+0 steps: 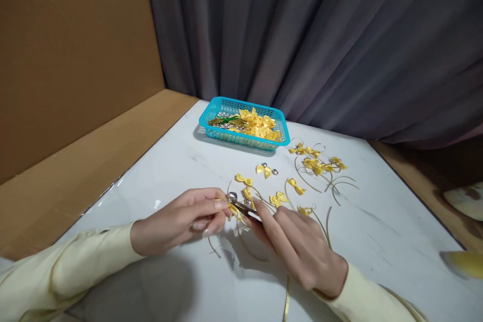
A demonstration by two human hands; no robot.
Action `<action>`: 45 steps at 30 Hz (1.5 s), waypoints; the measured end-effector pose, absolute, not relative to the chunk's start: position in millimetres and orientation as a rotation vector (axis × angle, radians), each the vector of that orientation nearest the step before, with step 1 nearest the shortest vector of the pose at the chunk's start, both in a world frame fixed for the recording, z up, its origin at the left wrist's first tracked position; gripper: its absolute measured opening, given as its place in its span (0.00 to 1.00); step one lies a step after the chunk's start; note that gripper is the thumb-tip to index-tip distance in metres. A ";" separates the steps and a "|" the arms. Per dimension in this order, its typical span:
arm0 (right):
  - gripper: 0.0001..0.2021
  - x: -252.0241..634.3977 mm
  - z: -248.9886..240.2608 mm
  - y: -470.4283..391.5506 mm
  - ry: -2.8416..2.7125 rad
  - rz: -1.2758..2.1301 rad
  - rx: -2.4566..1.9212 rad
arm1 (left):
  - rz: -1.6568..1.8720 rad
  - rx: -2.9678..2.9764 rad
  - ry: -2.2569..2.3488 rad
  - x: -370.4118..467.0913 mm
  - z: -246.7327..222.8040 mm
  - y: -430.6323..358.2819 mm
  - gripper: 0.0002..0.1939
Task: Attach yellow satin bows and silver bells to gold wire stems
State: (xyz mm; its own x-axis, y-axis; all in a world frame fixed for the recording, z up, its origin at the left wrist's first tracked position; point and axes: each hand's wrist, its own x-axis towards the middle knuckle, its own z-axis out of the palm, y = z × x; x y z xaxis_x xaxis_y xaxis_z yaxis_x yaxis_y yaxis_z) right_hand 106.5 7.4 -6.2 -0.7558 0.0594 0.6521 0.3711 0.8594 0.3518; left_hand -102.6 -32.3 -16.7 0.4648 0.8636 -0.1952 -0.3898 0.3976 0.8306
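Silver bell [232, 196] sits right at the pinching left hand [184, 216]

A small craft corner, whether in a home or a workshop the view does not settle; a white marbled table [377, 261] carries loose yellow bows [297, 186], thin gold cords [328, 229] and a blue plastic basket [241, 136] heaped with more bows, signs of handwork; a dark pleated curtain [302, 35] closes off the back, and a plain brown panel [75, 50] stands along the left side, like a makeshift booth.
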 end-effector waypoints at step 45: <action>0.10 107.4 -6.0 12.4 -2.485 -0.596 -0.293 | 0.806 0.756 0.717 -107.6 -11.1 -27.0 0.13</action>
State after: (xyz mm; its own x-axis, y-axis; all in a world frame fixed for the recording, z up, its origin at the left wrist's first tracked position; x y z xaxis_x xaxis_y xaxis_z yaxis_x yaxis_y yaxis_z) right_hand 107.4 12.4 -6.0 -0.8185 0.0781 0.5691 0.3276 0.8773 0.3508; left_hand -107.6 -27.0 -11.1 0.4978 0.8261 -0.2640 -0.3584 0.4731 0.8048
